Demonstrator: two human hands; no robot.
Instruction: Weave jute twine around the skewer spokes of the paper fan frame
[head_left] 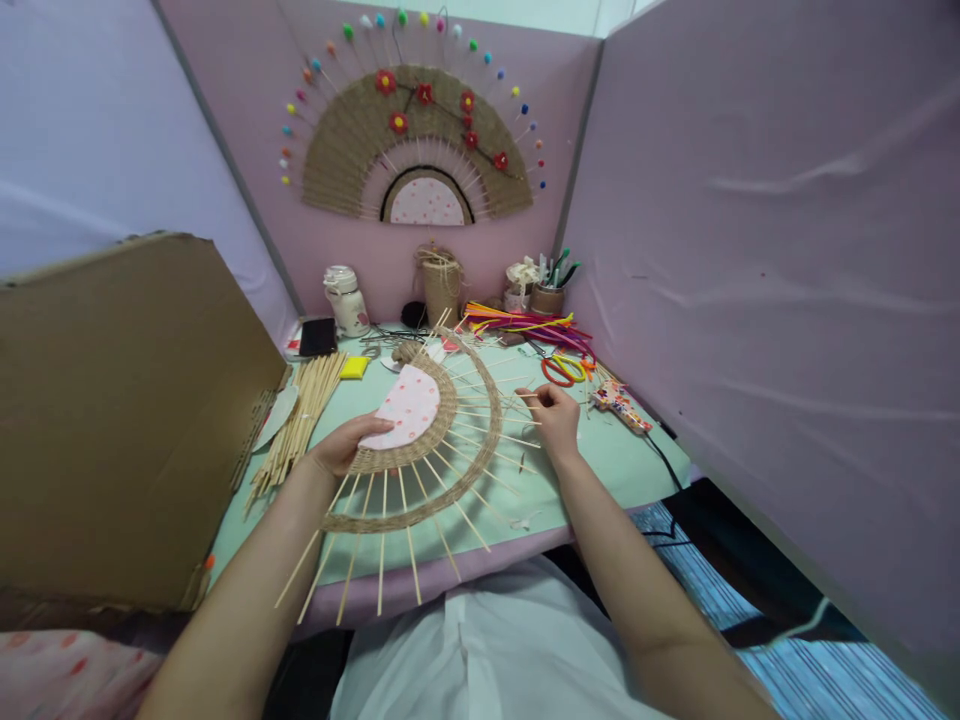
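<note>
A half-made fan (427, 440) lies on the pale green table (615, 460): a pink dotted half-disc, a woven twine band around it, thin wooden skewers radiating out, and an outer twine ring. My left hand (346, 443) rests on the inner band with the thumb on the pink half-disc, holding the fan down. At the skewer tips on the fan's right side, my right hand (553, 415) has its fingers pinched together on something thin I cannot make out.
A bundle of loose skewers (296, 425) and a large cardboard sheet (112, 420) lie at left. Orange scissors (562, 370), coloured pipe cleaners (525, 322), jars and a twine spool stand at the back. A finished fan (416, 140) hangs on the rear wall.
</note>
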